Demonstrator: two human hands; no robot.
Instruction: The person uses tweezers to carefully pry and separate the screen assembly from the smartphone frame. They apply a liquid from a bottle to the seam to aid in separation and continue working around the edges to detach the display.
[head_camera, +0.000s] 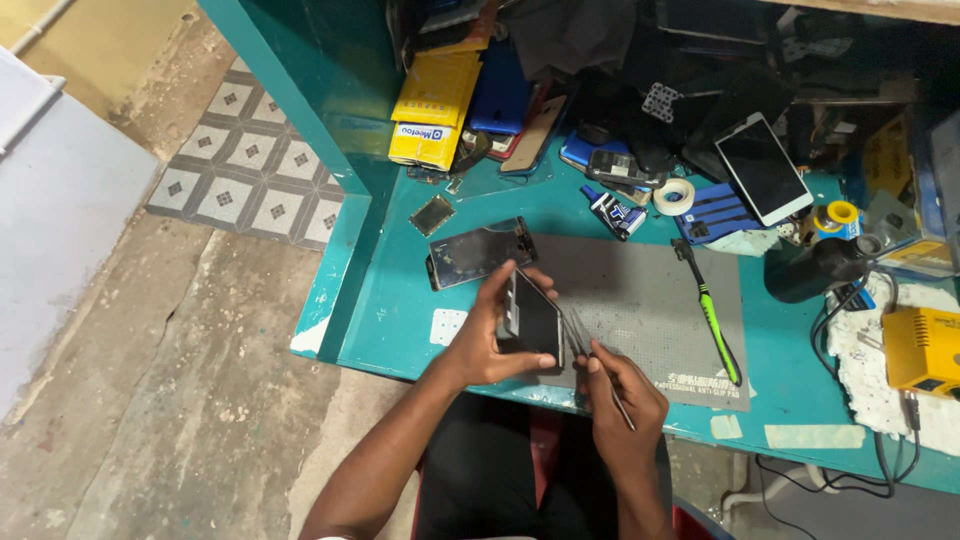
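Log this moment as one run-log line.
left hand: holds phone tilted over mat | right hand: holds tweezers at phone edge | brush on mat

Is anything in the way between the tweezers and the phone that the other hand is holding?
Nothing visible. The left hand holds the dark phone on edge, and the tweezers in the right hand reach straight to its side.

Teal bench (390, 310) is cluttered: grey mat (650, 300), green-handled brush (712, 318), tape roll (674, 196), white phone (763, 168), yellow boxes (432, 105), bare phone frame (480, 252).
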